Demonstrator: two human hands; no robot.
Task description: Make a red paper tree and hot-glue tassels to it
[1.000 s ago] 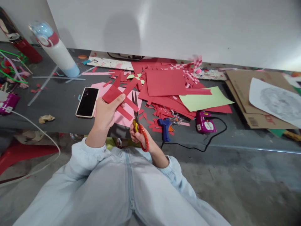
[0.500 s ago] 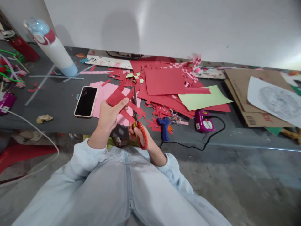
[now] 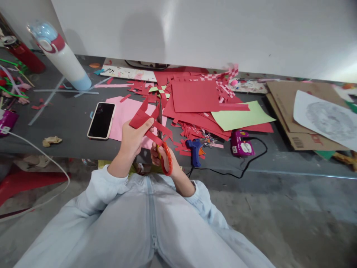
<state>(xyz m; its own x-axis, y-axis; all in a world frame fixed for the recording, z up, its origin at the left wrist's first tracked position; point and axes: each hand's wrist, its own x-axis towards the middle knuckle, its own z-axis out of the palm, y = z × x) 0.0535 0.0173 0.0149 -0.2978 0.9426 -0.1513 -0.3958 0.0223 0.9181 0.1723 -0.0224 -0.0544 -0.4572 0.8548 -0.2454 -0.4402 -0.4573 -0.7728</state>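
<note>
In the head view I have the left hand (image 3: 133,137) closed in a pinch on a red paper piece (image 3: 138,118), thumb pressed on top and fingers curled underneath. The piece is up off the tabletop (image 3: 75,146), above a pink sheet (image 3: 122,111), with several strips fanning out from it toward the far side and toward the right.

My right hand (image 3: 164,154) is curled round the handles of the scissors (image 3: 170,162), which show orange-red and yellow. Their dark blades point away from the body and overlap the red strips; they look nearly together, and I can't tell whether paper lies between them.

Left of the pink sheet, a phone (image 3: 101,121) lies face up, touching its edge. To the right I see many red scraps (image 3: 189,131), then a blue glue gun (image 3: 196,152) beside them and a purple box (image 3: 242,144) with a black cord. Behind these, a red rectangular sheet (image 3: 195,96) rests on more red paper, with a pale green sheet (image 3: 244,115) near its right corner. A white bottle (image 3: 68,65) stands at the far left.
</note>
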